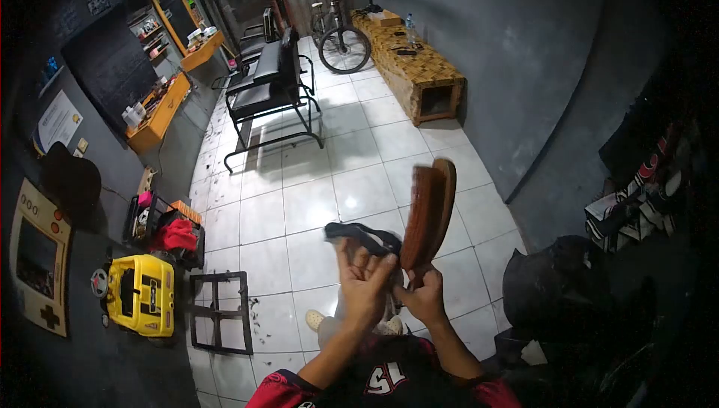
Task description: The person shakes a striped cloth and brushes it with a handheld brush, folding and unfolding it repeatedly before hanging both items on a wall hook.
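Observation:
My right hand (424, 295) is closed around the handle end of a wooden brush (443, 213), which stands nearly upright above the fist. Its thick brown bristles face left and its curved wooden back is on the right. My left hand (363, 288) is raised beside it, fingers curled against a dark, slim tool (361, 236) with a pale strip along it; its exact kind is blurred. The tool's right end reaches close to the base of the brush. Both hands are near each other in front of my body, over the tiled floor.
Black barber chairs (273, 82) stand ahead, with a bicycle (344, 44) and a patterned bench (412, 63) behind. At left are wooden wall shelves (161, 112), a yellow toy car (140, 295) and a black frame (219, 312) on the floor. Hair clippings lie nearby.

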Motion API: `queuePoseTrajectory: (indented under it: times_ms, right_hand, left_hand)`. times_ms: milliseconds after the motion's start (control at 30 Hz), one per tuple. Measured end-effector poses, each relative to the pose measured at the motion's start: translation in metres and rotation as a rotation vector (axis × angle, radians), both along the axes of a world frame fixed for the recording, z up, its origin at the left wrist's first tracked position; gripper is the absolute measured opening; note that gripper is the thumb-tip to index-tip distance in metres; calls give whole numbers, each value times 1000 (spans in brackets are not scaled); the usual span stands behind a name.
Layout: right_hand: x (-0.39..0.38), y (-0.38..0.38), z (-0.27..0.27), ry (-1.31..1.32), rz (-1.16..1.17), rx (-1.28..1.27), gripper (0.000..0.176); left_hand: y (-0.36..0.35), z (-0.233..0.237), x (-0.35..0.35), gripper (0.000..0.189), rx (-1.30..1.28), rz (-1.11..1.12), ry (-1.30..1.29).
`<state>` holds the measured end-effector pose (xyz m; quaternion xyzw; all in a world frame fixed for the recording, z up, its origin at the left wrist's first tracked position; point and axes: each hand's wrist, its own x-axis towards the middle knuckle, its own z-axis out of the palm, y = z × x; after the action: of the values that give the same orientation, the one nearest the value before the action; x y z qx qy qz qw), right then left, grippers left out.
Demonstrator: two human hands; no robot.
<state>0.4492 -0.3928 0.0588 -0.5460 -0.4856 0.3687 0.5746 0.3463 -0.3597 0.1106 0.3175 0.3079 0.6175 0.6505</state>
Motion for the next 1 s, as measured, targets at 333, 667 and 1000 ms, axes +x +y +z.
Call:
queuePoseTrajectory:
  times_ms: [333,667,1000]
  right_hand:
    - [16,-4,-37,33,26,-14,11]
    - [98,-10,-88,-494,252,-484,33]
    - [154,76,-33,-1183,-361,-234,46]
  left_hand:
    - [18,-74,-48,33,-164,-382,159]
    - [47,-122,-144,36,266,-507,1717]
    - [187,-74,-206,25,433,523,1795]
